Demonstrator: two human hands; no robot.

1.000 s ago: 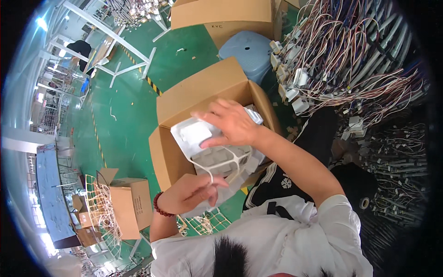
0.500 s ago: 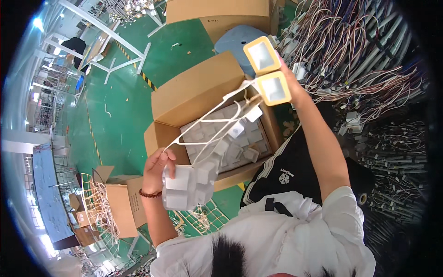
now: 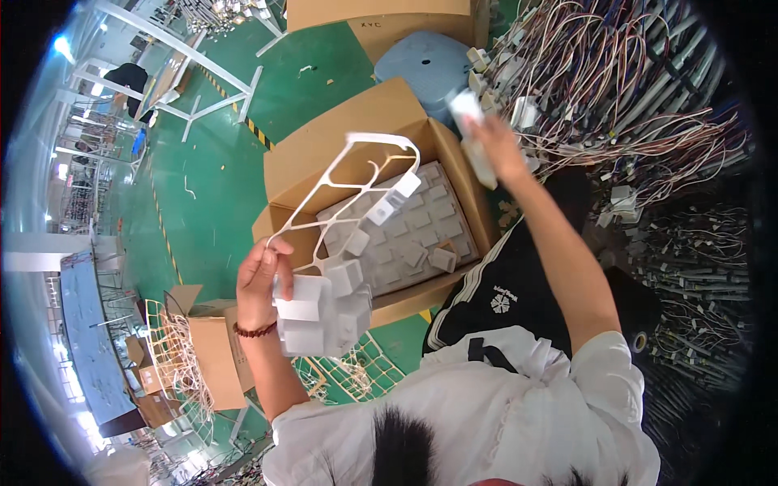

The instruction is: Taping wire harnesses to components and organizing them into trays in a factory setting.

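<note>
My left hand grips a white plastic moulded frame whose thin runners arch up over an open cardboard box; several small white square parts hang from the frame's lower end beside my fingers. My right hand is raised past the box's right wall, shut on white square parts that look blurred by motion. Inside the box lies a layer of more white square parts.
A grey-blue plastic stool stands behind the box. Heaps of wired parts fill the right side. A smaller cardboard box with cream plastic frames sits at the lower left on the green floor. Metal tables stand far left.
My right hand swung from inside the box up and to the right, pulling square parts off the frame. My left hand lifted the frame clear of the box and holds it higher.
</note>
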